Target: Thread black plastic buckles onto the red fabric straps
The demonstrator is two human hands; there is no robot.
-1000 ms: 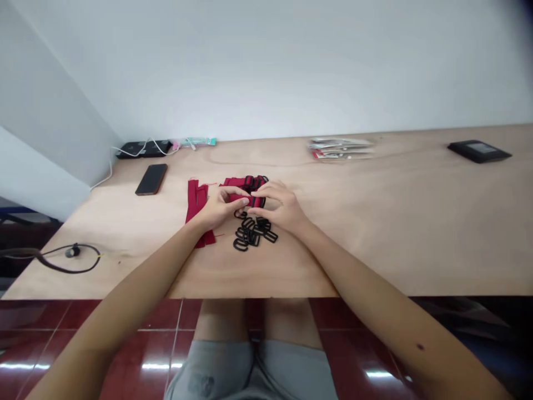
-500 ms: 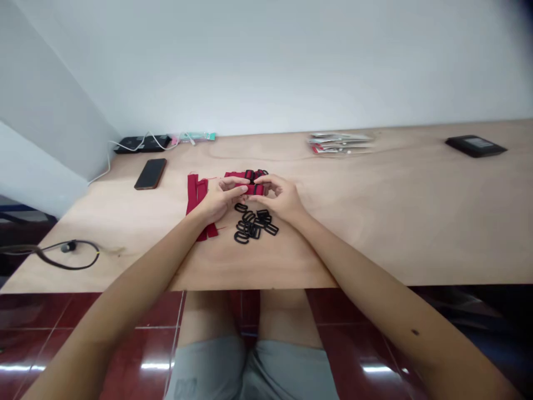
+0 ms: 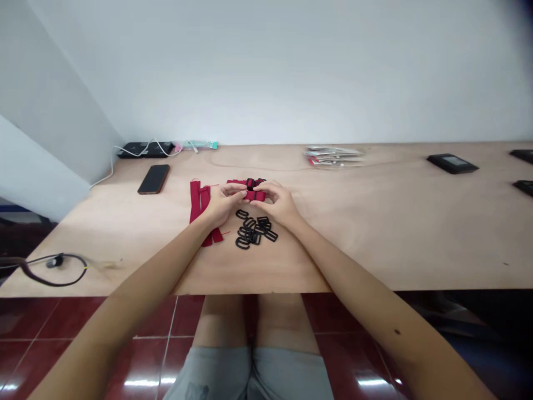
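Observation:
Between both hands is a red fabric strap with a black buckle on it. My left hand pinches its left end, fingers closed. At the other end, the thumb and fingers of my right hand close on the strap. Just behind the hands lie more red straps with black buckles, partly hidden by my fingers. Loose red strips lie left of and under my left wrist. A pile of black plastic buckles and rings rests on the table in front of the hands.
A phone lies at the left of the wooden table, near black boxes and a white cable. Flat packets lie by the wall. A black device is on the right, a looped cable at the left edge.
The camera view has shifted slightly, bringing more dark items in at the right edge. Both hands keep hold of the strap in nearly the same place.

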